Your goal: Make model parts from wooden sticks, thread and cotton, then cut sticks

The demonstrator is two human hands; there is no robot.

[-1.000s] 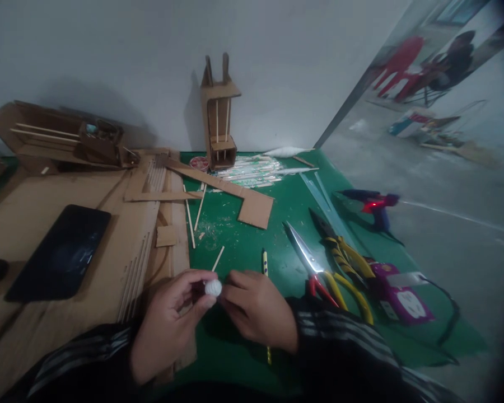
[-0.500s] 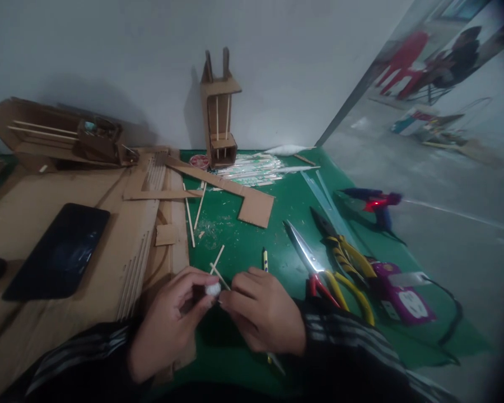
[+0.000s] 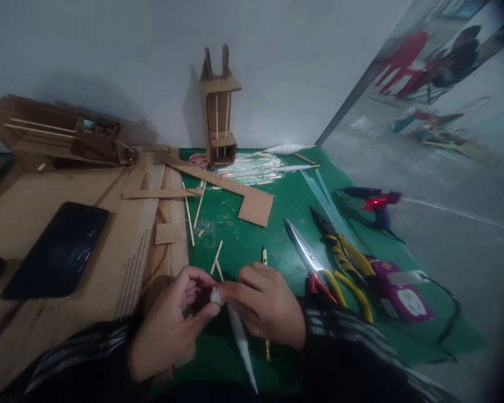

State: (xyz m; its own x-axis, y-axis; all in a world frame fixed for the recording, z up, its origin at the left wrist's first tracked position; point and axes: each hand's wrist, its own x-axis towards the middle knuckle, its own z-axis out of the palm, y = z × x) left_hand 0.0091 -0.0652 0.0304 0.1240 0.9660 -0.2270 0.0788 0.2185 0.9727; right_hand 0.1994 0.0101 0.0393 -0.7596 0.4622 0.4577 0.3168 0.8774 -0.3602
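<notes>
Above the flat green tabletop (image 3: 289,196), the left hand (image 3: 172,322) pinches a small, white, fibrous-looking wad (image 3: 215,296), and the right hand (image 3: 265,305), curled against it with a hold I cannot tell, should press gently to avoid flattening it.

It's dim in here: soft shadows on the wall (image 3: 277,67), glare on the scissors (image 3: 306,246), distant chairs (image 3: 407,53) blurred.
</notes>
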